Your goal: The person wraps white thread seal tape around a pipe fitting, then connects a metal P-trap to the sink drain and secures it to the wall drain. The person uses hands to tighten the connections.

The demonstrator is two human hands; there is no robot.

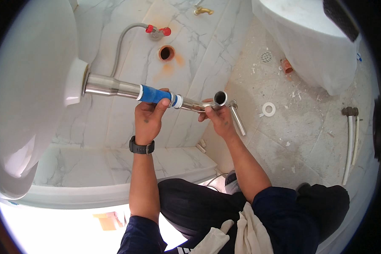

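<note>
A chrome drain tailpiece (110, 86) comes out of the white washbasin (34, 72) on the left. It runs into a blue-wrapped section (151, 94) with a white ring at its end. My left hand (148, 120) is closed around the blue section, thumb beside a metal ring nut (172, 99). Past a white washer (179, 101), a bent chrome trap pipe (192, 105) continues rightward. My right hand (220, 120) grips this pipe below its open end, which faces up. Just right of that hand, a chrome tube (238, 120) lies on the floor.
The marbled wall has a round drain hole (166, 53), a red-handled valve (158, 32) with a grey hose, and a brass tap (203, 10). On the dusty floor are a white ring (268, 109), a floor drain (266, 57) and hoses (349, 144). A covered white fixture (309, 51) stands upper right.
</note>
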